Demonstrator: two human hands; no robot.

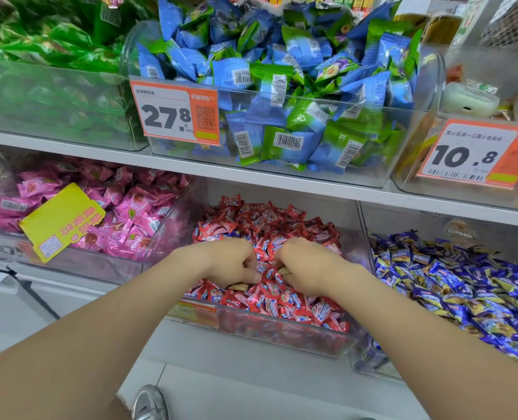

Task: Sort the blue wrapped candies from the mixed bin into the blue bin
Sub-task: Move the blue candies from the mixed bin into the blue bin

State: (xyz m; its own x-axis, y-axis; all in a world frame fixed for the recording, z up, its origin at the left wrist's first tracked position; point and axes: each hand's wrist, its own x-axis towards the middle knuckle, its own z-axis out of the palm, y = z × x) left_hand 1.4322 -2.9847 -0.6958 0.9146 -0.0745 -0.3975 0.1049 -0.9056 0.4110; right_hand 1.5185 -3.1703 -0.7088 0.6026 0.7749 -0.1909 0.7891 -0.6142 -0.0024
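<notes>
left hand [230,262] and right hand [309,268] curl among red candies [270,219], perhaps pinching some.

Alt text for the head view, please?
The left hand and right hand dig, fingers curled, into the red candy bin on the lower shelf. The blue candy bin stands to its right, a pink candy bin to its left.
</notes>
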